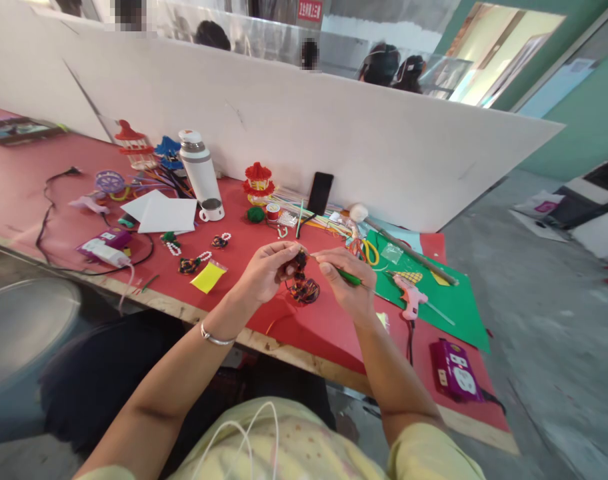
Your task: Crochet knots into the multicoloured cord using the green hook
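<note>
My left hand (271,270) pinches a small piece of dark multicoloured crochet work (300,260) between thumb and fingers. In my right hand (351,283) is a green-handled crochet hook (350,277), its thin tip meeting the crochet work. Just below, a ball of dark orange-flecked yarn (305,291) rests on the red tabletop between my hands. Left of my hands lie a yellow packet (209,276) and two similar multicoloured pieces with white bead loops, one nearer piece (189,265) and one farther piece (220,241).
A white thermos (200,167) and its cup (212,209) stand back left. A phone (320,193) leans against the white partition (304,113). On the right are a pink glue gun (411,297) on a green sheet (464,303) and a purple power strip (454,373).
</note>
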Tool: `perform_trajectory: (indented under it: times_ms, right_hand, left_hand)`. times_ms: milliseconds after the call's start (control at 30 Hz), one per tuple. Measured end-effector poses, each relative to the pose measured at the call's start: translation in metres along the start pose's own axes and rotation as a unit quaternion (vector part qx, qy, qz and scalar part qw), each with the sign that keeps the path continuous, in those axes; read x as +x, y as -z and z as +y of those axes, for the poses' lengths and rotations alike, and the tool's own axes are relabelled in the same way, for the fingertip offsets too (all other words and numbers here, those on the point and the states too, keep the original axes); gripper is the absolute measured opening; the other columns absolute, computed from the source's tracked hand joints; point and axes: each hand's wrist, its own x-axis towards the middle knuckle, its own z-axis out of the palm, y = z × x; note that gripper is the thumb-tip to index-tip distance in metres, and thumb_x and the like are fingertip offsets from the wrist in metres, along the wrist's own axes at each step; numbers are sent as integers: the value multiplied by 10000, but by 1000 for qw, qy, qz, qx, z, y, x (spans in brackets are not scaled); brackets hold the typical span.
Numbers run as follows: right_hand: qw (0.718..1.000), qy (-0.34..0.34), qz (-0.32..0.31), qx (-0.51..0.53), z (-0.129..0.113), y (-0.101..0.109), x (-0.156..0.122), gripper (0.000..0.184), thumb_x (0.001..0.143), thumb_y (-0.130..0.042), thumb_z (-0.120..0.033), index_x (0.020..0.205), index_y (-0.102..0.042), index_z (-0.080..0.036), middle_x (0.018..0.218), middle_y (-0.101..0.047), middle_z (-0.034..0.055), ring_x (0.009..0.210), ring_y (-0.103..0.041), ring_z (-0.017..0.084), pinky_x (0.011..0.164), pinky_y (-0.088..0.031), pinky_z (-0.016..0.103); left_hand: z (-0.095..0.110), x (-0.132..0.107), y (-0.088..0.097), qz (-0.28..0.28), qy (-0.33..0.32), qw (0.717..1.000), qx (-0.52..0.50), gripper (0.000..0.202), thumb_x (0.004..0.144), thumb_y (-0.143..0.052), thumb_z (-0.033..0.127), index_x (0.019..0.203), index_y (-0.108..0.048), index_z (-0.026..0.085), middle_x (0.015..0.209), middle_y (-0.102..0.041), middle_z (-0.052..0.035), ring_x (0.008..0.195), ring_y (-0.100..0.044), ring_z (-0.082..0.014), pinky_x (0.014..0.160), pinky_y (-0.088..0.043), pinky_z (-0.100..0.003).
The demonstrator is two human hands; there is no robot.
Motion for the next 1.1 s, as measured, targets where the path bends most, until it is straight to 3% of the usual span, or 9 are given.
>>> perform_trajectory:
  times_ms: [267,400,500,633,867,933,1033,1100]
  right_hand:
    - [998,39,-20,-42,6,1,-3,155,939,-750,-265,1066,-815,-324,1064,-840,44,973,-783,215,884,-637,408]
    - [998,55,8,-36,12,-4,-6,184,939,-753,-291,1107,-808,-341,1090,-830,48,986,-777,221,891,-635,417]
    - [998,29,44,-24,18,-9,-10,160,945,-744,-359,1088,-812,-344,1076,-820,48,987,-769,225,888,-642,424]
    - [996,-31,69,36,27,-14,-13,169,944,-735,-429,1052,-820,-331,1062,-817,50,983,-763,225,855,-649,414]
    - [976,-158,70,130,36,-16,-15,261,949,-705,-506,999,-820,-278,982,-822,36,725,-707,155,696,-614,340]
    - [983,-133,80,102,32,-18,-15,236,947,-713,-487,983,-822,-280,983,-824,38,796,-735,176,749,-632,357]
    - [994,-52,93,9,24,-21,-16,146,950,-731,-390,1020,-824,-301,1028,-825,45,955,-765,207,870,-645,385]
    - [994,-6,96,-47,20,-23,-18,149,954,-729,-342,1071,-818,-314,1064,-820,53,995,-769,218,899,-646,400]
  left_hand:
    - [1,-1,-3,-4,-5,1000,11,349,764,-907,435,824,-790,112,627,-601,0,498,-463,-44,468,-310,-178]
    - [-2,-2,-3,-25,-9,1000,5,347,773,-909,409,967,-843,129,659,-625,-3,498,-439,-34,457,-302,-176]
    - [-4,-1,-4,-30,-16,999,7,382,725,-945,346,1040,-852,152,698,-674,-10,488,-421,-28,441,-292,-182]
    - [-2,0,-9,-1,-31,999,14,379,663,-973,292,996,-861,151,740,-720,-27,485,-414,-19,426,-281,-182]
    - [1,0,-10,22,-43,999,25,332,651,-964,249,953,-867,153,741,-741,-42,484,-445,-23,419,-283,-173]
    - [-2,1,-10,48,-75,995,43,371,625,-967,225,978,-868,165,741,-744,-30,531,-526,-54,460,-369,-178]
    - [-9,3,-14,94,-142,981,96,404,643,-939,193,1040,-861,175,779,-760,-17,689,-660,-121,644,-540,-230]
    - [-14,4,-18,118,-164,973,116,380,684,-904,193,1061,-854,177,796,-763,-10,730,-678,-131,706,-563,-247]
